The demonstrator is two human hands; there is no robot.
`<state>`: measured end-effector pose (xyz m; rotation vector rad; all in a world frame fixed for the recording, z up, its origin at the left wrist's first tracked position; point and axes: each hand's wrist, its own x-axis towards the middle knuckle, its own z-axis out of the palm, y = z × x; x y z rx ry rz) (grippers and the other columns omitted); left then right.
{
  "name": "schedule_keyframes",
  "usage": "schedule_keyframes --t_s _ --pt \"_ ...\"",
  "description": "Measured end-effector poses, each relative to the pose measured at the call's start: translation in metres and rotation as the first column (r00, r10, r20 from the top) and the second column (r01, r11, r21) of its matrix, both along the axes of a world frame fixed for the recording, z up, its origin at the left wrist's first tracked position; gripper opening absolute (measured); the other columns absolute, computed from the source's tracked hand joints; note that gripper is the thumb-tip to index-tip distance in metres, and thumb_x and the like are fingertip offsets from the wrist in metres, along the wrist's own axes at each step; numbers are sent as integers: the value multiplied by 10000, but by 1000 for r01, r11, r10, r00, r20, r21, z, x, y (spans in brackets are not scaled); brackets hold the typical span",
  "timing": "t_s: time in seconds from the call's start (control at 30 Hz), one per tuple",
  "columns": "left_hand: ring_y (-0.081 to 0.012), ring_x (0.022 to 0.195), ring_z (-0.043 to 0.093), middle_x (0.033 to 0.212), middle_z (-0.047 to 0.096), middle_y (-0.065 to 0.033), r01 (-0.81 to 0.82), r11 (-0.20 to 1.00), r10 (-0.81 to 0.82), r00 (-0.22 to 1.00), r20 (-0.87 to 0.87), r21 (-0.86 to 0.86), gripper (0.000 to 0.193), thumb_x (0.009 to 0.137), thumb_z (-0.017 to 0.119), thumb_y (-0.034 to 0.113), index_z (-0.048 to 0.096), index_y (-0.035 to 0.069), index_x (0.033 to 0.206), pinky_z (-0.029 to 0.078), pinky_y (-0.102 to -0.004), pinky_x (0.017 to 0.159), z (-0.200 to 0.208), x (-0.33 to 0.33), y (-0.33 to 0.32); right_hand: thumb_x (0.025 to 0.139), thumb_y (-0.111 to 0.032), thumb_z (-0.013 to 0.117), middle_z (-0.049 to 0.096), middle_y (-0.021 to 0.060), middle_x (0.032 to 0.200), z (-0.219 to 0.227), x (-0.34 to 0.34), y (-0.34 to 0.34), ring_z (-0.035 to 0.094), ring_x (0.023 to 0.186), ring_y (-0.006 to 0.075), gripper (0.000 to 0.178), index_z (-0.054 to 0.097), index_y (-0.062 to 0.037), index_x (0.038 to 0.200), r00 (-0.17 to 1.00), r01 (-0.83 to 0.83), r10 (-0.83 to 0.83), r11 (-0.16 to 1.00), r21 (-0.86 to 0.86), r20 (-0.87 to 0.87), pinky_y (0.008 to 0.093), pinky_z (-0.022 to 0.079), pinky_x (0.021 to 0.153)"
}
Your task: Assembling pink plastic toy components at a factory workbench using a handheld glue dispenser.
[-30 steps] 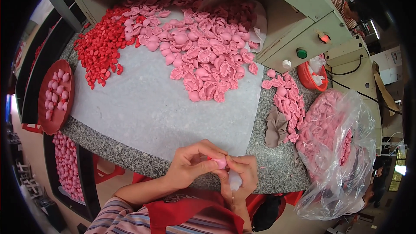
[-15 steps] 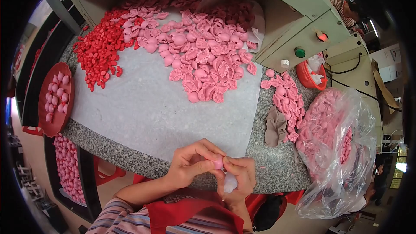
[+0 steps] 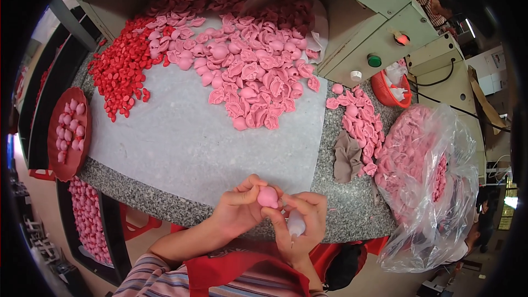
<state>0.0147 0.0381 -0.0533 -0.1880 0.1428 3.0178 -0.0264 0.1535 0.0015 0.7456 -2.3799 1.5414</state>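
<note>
My left hand [image 3: 234,209] pinches a round pink plastic-looking piece [image 3: 268,196], a ball with a small bump, between thumb and fingers above the front edge of the sheet. Beside it, my right hand [image 3: 305,221] has a small pale translucent squeeze bottle [image 3: 296,223] tucked in its palm. The right thumb and fingertips reach to the pink piece's right side. Whatever lies between those fingertips is too small to make out. Ahead is a heap of pink shell-like pieces [image 3: 258,77] with frilled edges, and left of it a heap of small red pieces [image 3: 118,71].
White sheet [image 3: 203,148] covers a speckled stone tabletop [image 3: 159,190]. A red-brown dish [image 3: 60,170] of pink balls sits at left, above a full black crate [image 3: 115,236]. At right are a grey cloth [image 3: 347,157], an orange basket [image 3: 383,92] and a clear plastic bag [image 3: 434,242] of pink pieces.
My left hand has turned the pink piece, so more of its round side shows, and the hand has shifted slightly left. The right hand's fingers have come a little away from it.
</note>
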Motion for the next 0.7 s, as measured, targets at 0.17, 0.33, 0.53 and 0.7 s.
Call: schedule_keyframes --t_s 0.17,0.33,0.53,0.7 --pt "-231 961 516 1060 539 -104 -3 984 9 999 -35 176 137 865 504 228 558 154 967 383 -383 863 1 -2 4 582 -33 771 495 63 768 -2 0 2 490 635 139 279 593 -38 797 998 28 -29 1000 12 51 232 407 526" --pt "-205 985 486 1061 531 -84 -16 997 22 996 -91 73 133 858 518 230 574 182 969 358 -370 859 -3 -2 5 595 -17 759 519 69 782 1 -1 -1 507 668 162 243 596 -30 775 994 -35 41 998 -58 105 251 417 592" --pt "-208 976 485 1059 525 -84 -35 999 41 988 -149 39 125 856 523 209 580 191 965 358 -360 852 -7 -4 5 599 -9 751 536 77 774 1 0 -1 516 682 162 214 599 -24 749 991 -41 50 997 -68 126 249 421 613" --pt "-226 1002 491 1043 544 -104 -75 996 69 991 -116 -47 135 832 565 216 578 175 960 362 -363 876 0 -2 5 600 -12 750 543 72 768 1 3 -1 515 682 157 200 606 -28 738 983 -19 41 992 -126 177 250 420 613"
